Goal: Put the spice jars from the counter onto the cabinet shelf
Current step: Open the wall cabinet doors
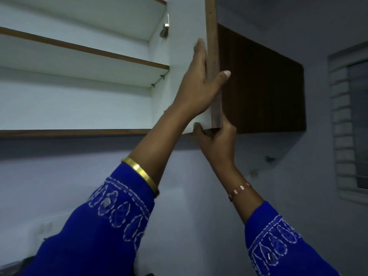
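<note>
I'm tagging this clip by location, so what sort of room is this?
Probably a home kitchen. A wall cupboard with white shelves hangs on a painted wall; the left hand and right hand hold its open door, and a louvred window is at the right.

Both arms in royal-blue sleeves (95, 232), cuffs ending short of the wrist. White running-stitch embroidery along each cuff: a row of oval/leaf loops with crosshatch fill, plus small mirror-like diamond insets. Left wrist: plain wide gold bangle (142, 174), polished, sits just above the cuff. Right wrist: thin bracelet (240, 189) with small pale rectangular beads on a reddish cord. No rings visible on the fingers.
</note>
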Demonstrator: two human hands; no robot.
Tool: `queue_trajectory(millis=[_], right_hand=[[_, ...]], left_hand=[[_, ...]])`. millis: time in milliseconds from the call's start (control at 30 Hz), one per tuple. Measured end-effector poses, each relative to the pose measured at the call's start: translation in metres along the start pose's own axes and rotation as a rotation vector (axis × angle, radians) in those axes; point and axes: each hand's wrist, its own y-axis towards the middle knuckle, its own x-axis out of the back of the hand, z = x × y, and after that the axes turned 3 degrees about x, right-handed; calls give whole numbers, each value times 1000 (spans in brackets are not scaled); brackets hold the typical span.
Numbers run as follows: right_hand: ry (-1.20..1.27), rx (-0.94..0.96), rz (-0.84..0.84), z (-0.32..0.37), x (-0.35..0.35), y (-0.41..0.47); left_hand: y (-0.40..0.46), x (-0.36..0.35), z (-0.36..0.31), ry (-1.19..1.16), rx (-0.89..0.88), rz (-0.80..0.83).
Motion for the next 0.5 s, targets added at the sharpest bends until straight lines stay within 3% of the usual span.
queue_trajectory(millis=[300,400,500], right_hand=[[305,-403,-97,-63,88,32],[366,-472,-102,-85,106,44],[384,-468,-100,-100,113,50]], left_hand=[[29,-92,12,307,-89,241],[35,-120,30,358,-66,302],[35,-142,42,315,-66,263]])
